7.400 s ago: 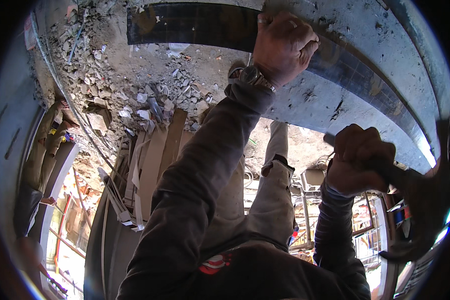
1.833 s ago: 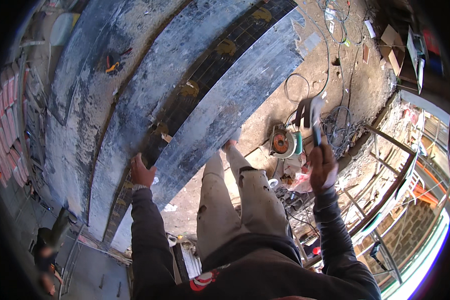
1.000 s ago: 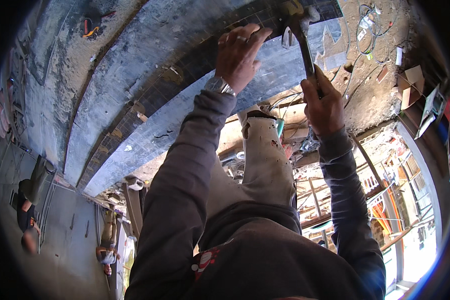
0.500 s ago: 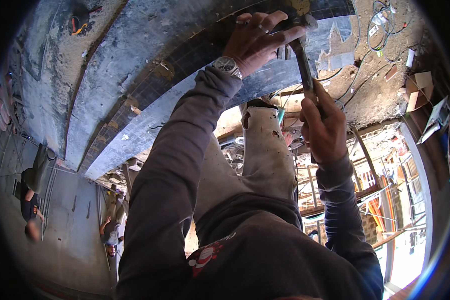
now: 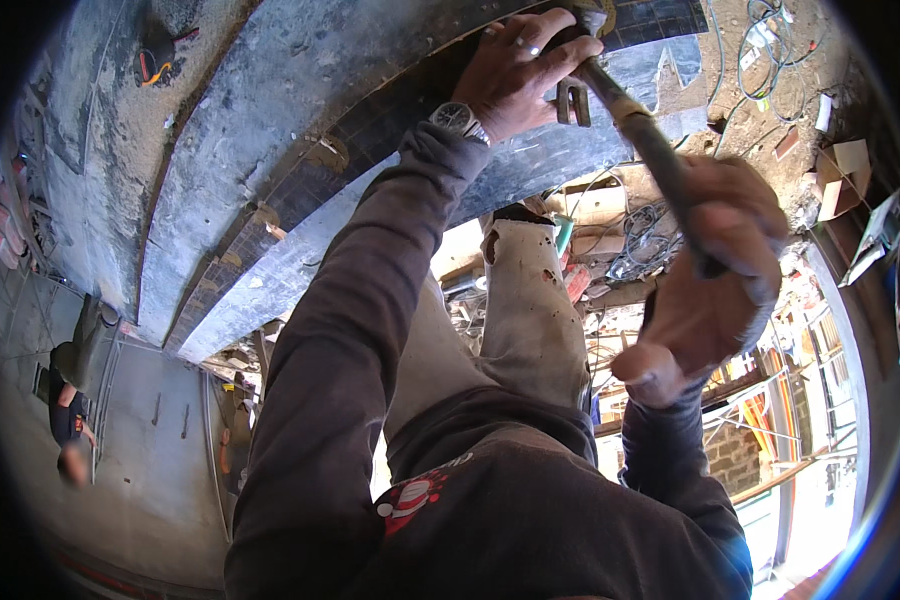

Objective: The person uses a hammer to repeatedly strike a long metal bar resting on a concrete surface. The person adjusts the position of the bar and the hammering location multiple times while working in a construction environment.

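My left hand (image 5: 520,80), ringed and with a watch at the wrist, bends its fingers at a strip of small dark tiles (image 5: 355,135) on the curved grey surface. A slotted metal piece (image 5: 573,104) sticks out from under that hand; the rest of it is hidden. My right hand (image 5: 720,270), blurred, grips a hammer (image 5: 650,145) near the handle's end, its thumb off the handle. The hammer's head is beside my left fingertips, at the top of the view.
Tan patches show where the tile strip is broken. Loose cables (image 5: 642,240) lie below the surface, and more wires (image 5: 765,50) at far right, near an open cardboard box (image 5: 843,180). Orange-handled pliers (image 5: 152,68) rest at far left. A person (image 5: 67,410) stands at left.
My right hand has swung right and toward me, its grip loosened with the thumb off the handle. The hammer now slants more. My left hand has shifted slightly.
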Demonstrator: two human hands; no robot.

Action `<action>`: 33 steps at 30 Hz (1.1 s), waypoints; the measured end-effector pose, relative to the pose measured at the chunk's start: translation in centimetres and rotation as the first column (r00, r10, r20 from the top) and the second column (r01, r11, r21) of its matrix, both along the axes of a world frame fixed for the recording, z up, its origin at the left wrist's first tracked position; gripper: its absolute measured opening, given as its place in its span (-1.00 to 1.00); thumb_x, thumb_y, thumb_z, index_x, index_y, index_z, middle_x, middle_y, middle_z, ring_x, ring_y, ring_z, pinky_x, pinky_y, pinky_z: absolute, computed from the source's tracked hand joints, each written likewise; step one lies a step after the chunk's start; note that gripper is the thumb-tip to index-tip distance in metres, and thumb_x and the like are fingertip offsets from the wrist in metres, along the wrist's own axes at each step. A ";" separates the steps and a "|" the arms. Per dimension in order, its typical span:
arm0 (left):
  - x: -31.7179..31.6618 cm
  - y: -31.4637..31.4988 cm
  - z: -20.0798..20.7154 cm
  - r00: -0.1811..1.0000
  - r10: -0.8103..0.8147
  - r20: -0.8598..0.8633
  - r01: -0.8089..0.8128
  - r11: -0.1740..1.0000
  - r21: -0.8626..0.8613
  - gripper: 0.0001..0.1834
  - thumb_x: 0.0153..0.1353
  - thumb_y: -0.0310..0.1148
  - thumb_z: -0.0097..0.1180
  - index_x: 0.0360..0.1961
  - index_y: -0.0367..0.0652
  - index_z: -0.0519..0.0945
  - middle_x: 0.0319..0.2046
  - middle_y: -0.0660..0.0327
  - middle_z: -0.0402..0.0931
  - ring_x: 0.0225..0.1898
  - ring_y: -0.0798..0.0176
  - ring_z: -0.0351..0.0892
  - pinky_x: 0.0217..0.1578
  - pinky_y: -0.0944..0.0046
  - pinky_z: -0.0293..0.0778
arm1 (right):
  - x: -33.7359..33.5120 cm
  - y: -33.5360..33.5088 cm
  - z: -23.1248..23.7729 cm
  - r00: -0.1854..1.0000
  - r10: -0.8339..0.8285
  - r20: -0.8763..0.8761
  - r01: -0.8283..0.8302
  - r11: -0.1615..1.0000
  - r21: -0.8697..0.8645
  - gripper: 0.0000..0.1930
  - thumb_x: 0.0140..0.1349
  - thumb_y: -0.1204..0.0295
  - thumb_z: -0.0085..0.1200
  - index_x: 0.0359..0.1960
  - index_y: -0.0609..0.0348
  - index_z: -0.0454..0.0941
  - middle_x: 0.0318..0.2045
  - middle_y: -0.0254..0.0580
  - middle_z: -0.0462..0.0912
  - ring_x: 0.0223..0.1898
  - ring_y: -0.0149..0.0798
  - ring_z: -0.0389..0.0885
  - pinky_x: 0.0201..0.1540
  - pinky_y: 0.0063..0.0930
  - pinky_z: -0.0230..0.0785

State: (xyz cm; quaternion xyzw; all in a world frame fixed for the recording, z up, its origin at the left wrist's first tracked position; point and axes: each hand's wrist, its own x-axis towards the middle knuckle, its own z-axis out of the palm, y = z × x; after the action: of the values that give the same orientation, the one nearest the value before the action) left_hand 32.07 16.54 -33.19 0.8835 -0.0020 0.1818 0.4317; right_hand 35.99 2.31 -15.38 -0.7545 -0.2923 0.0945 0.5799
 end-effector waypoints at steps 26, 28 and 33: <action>-4.5 -0.5 0.6 0.873 0.423 -0.242 -0.472 0.609 -0.638 -0.35 -0.11 -0.45 0.50 0.09 -0.11 0.55 -0.42 0.13 0.64 -0.43 0.32 0.66 -0.39 0.36 0.60 | 9.8 8.5 3.3 0.871 -0.061 -0.488 0.180 0.963 0.199 -0.40 0.52 0.00 -0.30 -0.78 -0.13 0.12 -0.85 -0.52 0.09 -0.80 -0.53 0.02 -0.70 -0.51 0.03; -7.3 0.0 2.6 0.835 0.493 -0.243 -0.530 0.602 -0.597 -0.66 0.04 -0.48 0.42 -0.14 -0.23 0.61 -0.36 0.18 0.68 -0.37 0.39 0.68 -0.36 0.37 0.63 | 11.7 4.8 2.0 0.690 0.176 -0.702 0.079 0.946 0.315 -0.66 0.34 0.33 -0.13 -0.62 0.16 0.32 -0.68 -0.28 0.26 -0.51 -0.29 0.31 -0.10 -0.15 0.27; -17.5 2.2 6.6 0.604 0.558 -0.569 -0.794 0.488 -0.364 -0.80 0.20 -0.46 0.26 -0.54 -0.26 0.57 -0.66 0.23 0.59 -0.64 0.41 0.60 -0.64 0.38 0.48 | -0.1 9.8 -0.2 0.714 0.103 -0.693 0.133 0.951 0.278 -0.43 0.54 0.09 -0.42 -0.73 -0.07 0.09 -0.71 -0.41 0.04 -0.61 -0.35 0.10 -0.12 -0.14 0.34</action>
State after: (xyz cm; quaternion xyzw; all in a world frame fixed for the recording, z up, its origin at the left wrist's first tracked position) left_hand 14.59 18.71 -26.54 0.6459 0.4918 0.1577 0.5622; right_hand 35.91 12.10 -15.53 -0.5648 -0.0557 0.3214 0.7580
